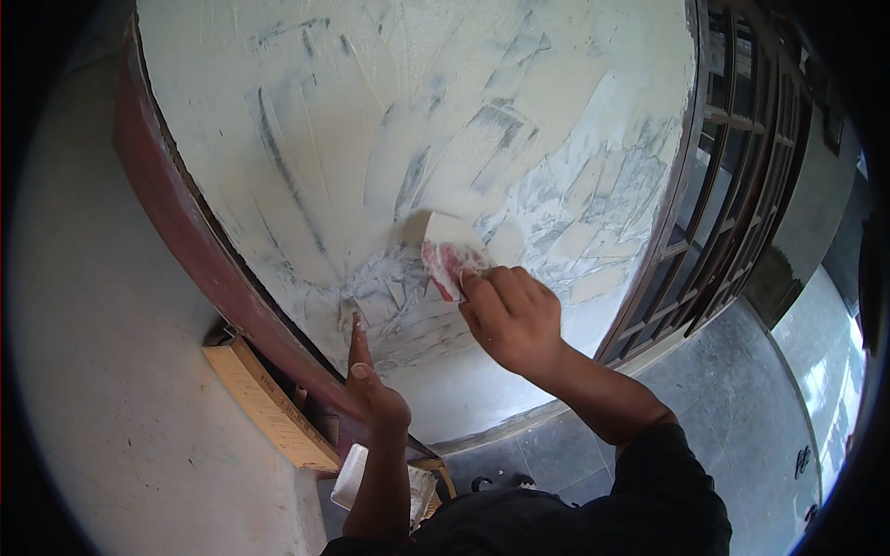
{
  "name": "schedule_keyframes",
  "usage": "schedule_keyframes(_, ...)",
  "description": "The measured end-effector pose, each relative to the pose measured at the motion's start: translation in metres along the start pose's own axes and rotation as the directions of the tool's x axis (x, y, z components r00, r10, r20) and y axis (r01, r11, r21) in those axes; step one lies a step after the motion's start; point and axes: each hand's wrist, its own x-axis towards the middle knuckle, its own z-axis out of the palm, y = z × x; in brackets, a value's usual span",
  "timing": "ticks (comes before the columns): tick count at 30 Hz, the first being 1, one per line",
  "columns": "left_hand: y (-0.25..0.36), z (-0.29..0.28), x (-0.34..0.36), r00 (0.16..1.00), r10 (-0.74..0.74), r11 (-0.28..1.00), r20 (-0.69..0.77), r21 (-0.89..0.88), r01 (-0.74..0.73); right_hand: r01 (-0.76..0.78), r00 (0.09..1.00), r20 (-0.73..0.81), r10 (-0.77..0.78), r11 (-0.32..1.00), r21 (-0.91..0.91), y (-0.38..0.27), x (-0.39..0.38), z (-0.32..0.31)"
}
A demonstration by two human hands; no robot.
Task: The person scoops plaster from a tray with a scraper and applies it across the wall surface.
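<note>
Apparently, the right hand (pixel 512 310) is gripping a flat red-and-white scraper (pixel 441 263), smoothing the cream, grey-streaked wall (pixel 324 139); next is probably calling for even pressure; the left hand's (pixel 378 398) grip I cannot tell.

Brown multi-pane wooden window (pixel 739 121) right; flat dark-red frame (pixel 153 171), plain greyish wall (pixel 102 306) left. Grey tiled floor (pixel 718 380), daylight glare (pixel 837 375) right.

I see the wall (pixel 519 69) coat as mostly matt cream, rough, with ridges and scrape streaks. Scraper (pixel 447 258) face smeared with whitish paste; can't tell base material from here. Maroon frame (pixel 153 171) reads as painted wood, smooth. Window bars (pixel 737 120): dark, wood-look. Floor tile (pixel 686 380): grey, smooth, slight sheen. Sleeve (pixel 667 473): matt black cloth.
</note>
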Motion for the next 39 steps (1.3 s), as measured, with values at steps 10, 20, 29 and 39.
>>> schedule_keyframes(10, 0.006, 0.017, 0.003, 0.993, 0.111, 0.992, 0.045, 0.049, -0.114, 0.265, 0.963, 0.029, -0.268, 0.924, -0.274, 0.015, -0.019, 0.065)
schedule_keyframes(20, 0.009, 0.012, 0.001, 0.974, 0.226, 0.969, 0.023, 0.101, -0.227, -0.115, 0.969, -0.233, 0.081, 0.984, -0.136, 0.035, 0.032, -0.007)
schedule_keyframes(29, 0.017, 0.019, -0.002, 0.979, 0.196, 0.972, 0.062, 0.12, -0.203, 0.343, 0.939, 0.075, -0.335, 0.928, -0.148, -0.004, -0.028, 0.055)
schedule_keyframes(39, 0.008, 0.009, -0.006, 0.975, 0.221, 0.967, -0.001, 0.129, -0.219, -0.131, 0.954, -0.298, 0.038, 0.946, -0.296, 0.07, 0.055, -0.017)
